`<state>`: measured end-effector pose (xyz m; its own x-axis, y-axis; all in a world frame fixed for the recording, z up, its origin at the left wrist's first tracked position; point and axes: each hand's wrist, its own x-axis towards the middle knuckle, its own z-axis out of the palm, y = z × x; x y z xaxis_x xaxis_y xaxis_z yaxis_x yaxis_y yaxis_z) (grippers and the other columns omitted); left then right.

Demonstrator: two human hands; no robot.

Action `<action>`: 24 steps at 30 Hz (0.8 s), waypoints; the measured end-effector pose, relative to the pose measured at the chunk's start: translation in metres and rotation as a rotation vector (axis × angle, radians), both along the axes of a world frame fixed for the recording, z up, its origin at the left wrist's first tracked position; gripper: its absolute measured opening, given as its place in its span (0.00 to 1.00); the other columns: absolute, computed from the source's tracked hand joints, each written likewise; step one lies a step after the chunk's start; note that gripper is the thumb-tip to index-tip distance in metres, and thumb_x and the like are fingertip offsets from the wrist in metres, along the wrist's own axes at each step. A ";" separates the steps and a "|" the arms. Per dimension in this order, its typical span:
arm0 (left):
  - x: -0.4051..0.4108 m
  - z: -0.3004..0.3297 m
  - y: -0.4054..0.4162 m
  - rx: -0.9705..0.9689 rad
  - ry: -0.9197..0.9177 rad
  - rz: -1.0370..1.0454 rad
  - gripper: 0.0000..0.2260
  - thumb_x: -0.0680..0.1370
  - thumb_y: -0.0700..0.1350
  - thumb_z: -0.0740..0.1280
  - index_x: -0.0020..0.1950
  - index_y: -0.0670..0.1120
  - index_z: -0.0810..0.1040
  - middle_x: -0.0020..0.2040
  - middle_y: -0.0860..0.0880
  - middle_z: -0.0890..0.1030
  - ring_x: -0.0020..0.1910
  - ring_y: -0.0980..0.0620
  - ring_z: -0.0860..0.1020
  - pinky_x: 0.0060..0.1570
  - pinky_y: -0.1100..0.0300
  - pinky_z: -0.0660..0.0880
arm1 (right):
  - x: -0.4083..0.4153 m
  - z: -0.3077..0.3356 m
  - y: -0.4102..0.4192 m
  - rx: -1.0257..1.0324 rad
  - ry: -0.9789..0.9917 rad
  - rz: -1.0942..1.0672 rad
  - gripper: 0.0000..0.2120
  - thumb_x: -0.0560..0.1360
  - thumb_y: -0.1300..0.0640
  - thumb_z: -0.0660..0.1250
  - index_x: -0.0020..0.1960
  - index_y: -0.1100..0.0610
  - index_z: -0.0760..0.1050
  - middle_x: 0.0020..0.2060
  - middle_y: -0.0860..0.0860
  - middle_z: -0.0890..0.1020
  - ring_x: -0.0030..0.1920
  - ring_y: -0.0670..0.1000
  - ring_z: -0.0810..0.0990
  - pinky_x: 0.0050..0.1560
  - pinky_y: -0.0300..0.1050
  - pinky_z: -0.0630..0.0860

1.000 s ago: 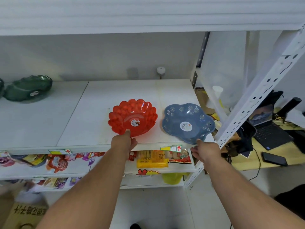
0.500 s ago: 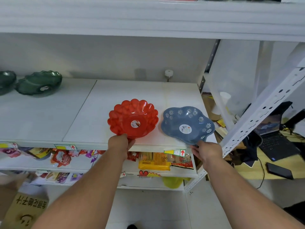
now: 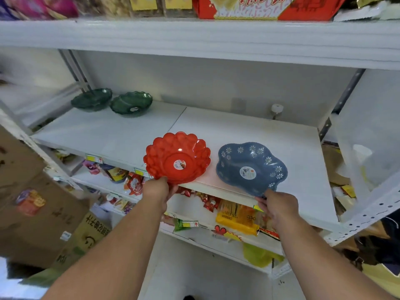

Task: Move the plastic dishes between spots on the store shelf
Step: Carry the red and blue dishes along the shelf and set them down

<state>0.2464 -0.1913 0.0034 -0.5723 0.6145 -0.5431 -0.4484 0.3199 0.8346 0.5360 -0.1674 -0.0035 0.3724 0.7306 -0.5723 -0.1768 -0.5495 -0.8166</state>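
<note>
- The white store shelf [image 3: 249, 135] fills the middle of the view; its right end runs behind a perforated upright [image 3: 368, 213] and the far left corner is blurred.
- A shelf above carries a red box [image 3: 259, 7] and other packets, all cut off by the top edge, so their print cannot be read.
- A brown cardboard box [image 3: 32, 213] stands low on the left, well away from both hands; it is smeared by motion and its markings are hard to make out.
- The lower shelf, below both hands, holds snack packets [image 3: 236, 215], partly hidden by the forearms and the shelf lip.
- The red dish [image 3: 177, 158], scalloped and translucent, sits at the front edge of the shelf, just above the left hand [image 3: 159, 189], whose fingers are closed on its near rim; the fingertips are hidden under the dish.
- The blue dish [image 3: 251, 167], dotted with white flowers, lies just right of the red one, not touching it. The right hand [image 3: 278, 206] pinches its near rim, which overhangs the shelf edge; the rim hides part of the grip.
- Two green dishes [image 3: 129, 103] sit side by side at the back left, well apart from both hands, their detail soft.
- A small white knob [image 3: 277, 109] stands at the back wall, beyond the blue dish.
</note>
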 end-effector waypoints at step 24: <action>-0.246 0.022 -0.066 0.062 0.006 0.269 0.05 0.81 0.39 0.62 0.50 0.39 0.77 0.42 0.42 0.83 0.29 0.49 0.82 0.37 0.58 0.81 | -0.257 0.035 -0.002 0.099 0.019 0.259 0.06 0.76 0.64 0.68 0.41 0.61 0.74 0.41 0.55 0.82 0.47 0.54 0.85 0.56 0.52 0.82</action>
<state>0.0000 -0.2569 0.0249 -0.7225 0.4720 -0.5052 -0.5054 0.1381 0.8518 0.2795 -0.1690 0.0320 0.1556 0.8528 -0.4985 -0.0564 -0.4962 -0.8664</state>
